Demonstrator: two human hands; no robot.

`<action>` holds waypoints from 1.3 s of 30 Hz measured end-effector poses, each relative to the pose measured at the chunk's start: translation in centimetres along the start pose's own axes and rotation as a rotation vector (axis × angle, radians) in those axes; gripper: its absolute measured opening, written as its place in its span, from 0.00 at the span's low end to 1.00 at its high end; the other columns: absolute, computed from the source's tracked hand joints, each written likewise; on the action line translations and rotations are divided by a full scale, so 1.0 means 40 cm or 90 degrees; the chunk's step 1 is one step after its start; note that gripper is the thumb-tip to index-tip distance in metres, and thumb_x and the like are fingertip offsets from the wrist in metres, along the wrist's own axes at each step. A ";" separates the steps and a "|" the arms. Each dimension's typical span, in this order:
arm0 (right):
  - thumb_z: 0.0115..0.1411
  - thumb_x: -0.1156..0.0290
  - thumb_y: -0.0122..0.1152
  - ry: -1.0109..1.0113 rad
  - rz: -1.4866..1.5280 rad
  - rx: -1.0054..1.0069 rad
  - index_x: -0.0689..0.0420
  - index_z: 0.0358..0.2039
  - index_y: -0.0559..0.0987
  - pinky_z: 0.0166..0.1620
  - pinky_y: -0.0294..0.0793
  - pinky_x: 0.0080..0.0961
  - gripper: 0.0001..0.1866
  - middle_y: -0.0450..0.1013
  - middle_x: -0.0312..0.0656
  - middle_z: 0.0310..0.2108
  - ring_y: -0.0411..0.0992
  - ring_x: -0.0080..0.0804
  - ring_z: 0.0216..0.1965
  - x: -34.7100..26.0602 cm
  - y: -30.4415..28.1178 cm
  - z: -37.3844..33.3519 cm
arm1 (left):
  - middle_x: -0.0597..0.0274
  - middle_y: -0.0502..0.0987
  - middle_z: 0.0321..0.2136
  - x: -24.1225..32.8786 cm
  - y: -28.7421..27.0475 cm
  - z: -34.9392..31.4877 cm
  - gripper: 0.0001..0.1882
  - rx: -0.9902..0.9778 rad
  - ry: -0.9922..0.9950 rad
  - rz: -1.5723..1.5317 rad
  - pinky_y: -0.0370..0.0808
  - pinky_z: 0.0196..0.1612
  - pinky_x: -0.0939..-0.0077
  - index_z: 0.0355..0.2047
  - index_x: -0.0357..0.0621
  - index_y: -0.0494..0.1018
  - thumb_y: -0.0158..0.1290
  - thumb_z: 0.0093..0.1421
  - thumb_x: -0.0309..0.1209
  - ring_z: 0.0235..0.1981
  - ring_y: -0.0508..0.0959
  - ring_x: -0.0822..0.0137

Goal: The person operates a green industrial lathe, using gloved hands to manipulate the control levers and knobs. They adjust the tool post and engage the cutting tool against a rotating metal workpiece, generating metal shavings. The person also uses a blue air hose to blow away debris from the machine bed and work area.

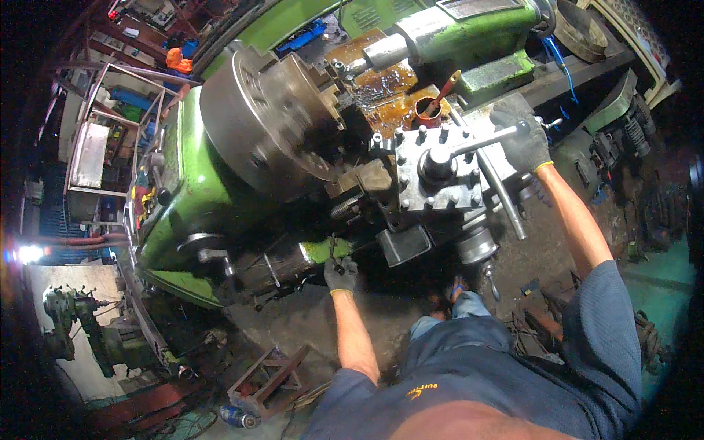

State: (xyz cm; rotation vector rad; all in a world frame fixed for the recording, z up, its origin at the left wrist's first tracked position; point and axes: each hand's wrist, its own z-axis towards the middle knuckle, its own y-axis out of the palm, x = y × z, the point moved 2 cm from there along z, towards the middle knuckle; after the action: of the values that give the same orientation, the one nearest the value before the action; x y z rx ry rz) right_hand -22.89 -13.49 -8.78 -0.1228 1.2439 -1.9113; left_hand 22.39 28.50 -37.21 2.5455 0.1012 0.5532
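My left hand (340, 276), in a grey glove, is closed around a short dark lever (332, 248) at the green front of a lathe. On the right, my gloved right hand (522, 138) is closed at a crank handle (548, 124) beside the tool post, its grip partly hidden. The tool post's clamping lever (480, 141) reaches over that hand with its round knob. Several bolts stand around the top of the square tool post (438, 180). To its left, the large steel chuck (268, 121) has its jaw side smeared by motion.
A brush (445, 88) stands in a reddish cup (427, 111) behind the tool post. Brown, wet-looking metal with shavings (392, 77) lies below the green tailstock (477, 37). A steel rod (502, 194) slants past the tool post. On the floor sits a rusty metal frame (275, 381).
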 end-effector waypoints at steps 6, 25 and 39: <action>0.58 0.70 0.60 0.053 -0.006 -0.038 0.54 0.48 0.84 0.64 0.72 0.37 0.17 0.80 0.45 0.54 0.75 0.44 0.59 -0.030 -0.008 0.012 | 0.59 0.73 0.20 0.043 0.023 -0.002 0.11 0.101 0.001 0.188 0.65 0.15 0.72 0.31 0.50 0.69 0.57 0.63 0.39 0.14 0.68 0.68; 0.52 0.74 0.62 0.079 0.038 -0.028 0.55 0.47 0.84 0.62 0.73 0.39 0.20 0.80 0.48 0.51 0.75 0.48 0.56 -0.026 -0.012 0.008 | 0.62 0.74 0.18 0.043 0.057 -0.035 0.07 0.182 0.037 0.292 0.61 0.12 0.77 0.31 0.52 0.71 0.59 0.62 0.35 0.12 0.67 0.69; 0.53 0.72 0.61 0.072 0.060 -0.014 0.55 0.50 0.84 0.65 0.72 0.38 0.21 0.79 0.49 0.55 0.75 0.46 0.59 -0.009 -0.005 0.001 | 0.62 0.74 0.18 0.037 0.053 -0.023 0.08 0.202 0.069 0.346 0.60 0.13 0.77 0.31 0.50 0.71 0.58 0.63 0.36 0.11 0.66 0.70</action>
State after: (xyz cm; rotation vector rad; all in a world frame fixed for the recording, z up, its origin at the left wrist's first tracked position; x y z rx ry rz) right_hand -22.76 -13.25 -8.50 0.0331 1.3226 -1.8460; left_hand 23.30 27.41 -34.85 2.8498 -0.5179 0.9440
